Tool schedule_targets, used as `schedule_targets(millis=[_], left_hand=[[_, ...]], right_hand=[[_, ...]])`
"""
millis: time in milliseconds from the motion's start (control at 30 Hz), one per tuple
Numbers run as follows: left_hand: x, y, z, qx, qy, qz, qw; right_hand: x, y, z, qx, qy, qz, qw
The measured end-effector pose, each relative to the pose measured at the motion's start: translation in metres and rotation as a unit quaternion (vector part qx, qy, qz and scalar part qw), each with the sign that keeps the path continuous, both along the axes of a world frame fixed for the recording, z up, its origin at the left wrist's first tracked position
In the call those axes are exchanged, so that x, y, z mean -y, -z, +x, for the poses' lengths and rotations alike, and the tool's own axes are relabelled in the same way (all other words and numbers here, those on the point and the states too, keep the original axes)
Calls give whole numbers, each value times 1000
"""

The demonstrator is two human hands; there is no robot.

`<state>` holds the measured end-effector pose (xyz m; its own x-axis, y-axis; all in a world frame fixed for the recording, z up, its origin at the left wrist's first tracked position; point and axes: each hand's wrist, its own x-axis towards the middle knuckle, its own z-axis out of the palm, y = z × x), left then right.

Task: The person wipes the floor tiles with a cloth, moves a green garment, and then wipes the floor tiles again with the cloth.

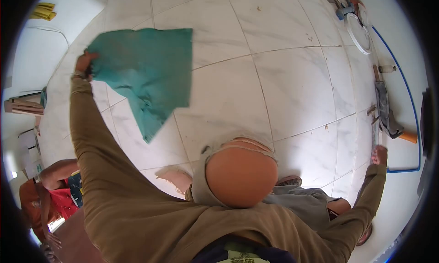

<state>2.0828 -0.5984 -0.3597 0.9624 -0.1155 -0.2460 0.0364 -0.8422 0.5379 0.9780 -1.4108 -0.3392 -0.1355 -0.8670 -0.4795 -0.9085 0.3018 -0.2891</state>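
My left hand [85,61] is stretched far out to the left, its fingers closed on the edge of a teal-green cloth [151,66]. The cloth spreads to the right over the tiles, creased, with one pointed corner hanging toward me. On the far right, my right hand [379,155] is closed low beside the wall. A thin greyish strip [375,134] runs up from its fingers, and I cannot tell what kind of tool it is. My bent bare knee [242,174] pokes through torn grey trousers in the middle.
White marbled tiles [219,91] make up the floor. Along the right wall lie a dark grey tool or bag [385,110], a blue hose [407,93], a small bottle [388,69] and a white round lid [359,33]. Another person [64,196] sits at the lower left.
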Motion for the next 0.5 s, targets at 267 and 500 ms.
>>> schedule_targets(millis=[267,500], left_hand=[[26,-328,-148,133,58,-62,988],[-15,-316,-117,338,31,415,844]], right_hand=[[50,99,104,68,-135,26,988],[62,124,195,170,-203,23,964]])
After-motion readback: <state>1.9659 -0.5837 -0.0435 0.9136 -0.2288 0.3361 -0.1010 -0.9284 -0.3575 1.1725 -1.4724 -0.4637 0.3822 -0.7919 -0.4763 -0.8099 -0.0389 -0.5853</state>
